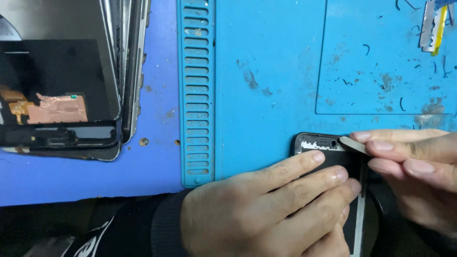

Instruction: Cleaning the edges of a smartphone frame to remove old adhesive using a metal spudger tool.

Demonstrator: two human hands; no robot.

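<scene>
A black phone (320, 143) lies on the blue work mat (276, 71) near its front edge, top end pointing away from me. My left hand (266, 209) presses flat on the phone with its fingers spread across the screen. My right hand (414, 171) comes in from the right and pinches a thin pale pry pick (353, 145), its tip set against the phone's upper right corner. Most of the phone's body is hidden under both hands.
A stack of removed phone screens with copper flex cables (62, 85) lies at the far left. A ribbed slotted strip (196, 90) runs along the mat's left edge. A razor blade tool (434, 26) rests at the top right, amid dirt and small debris.
</scene>
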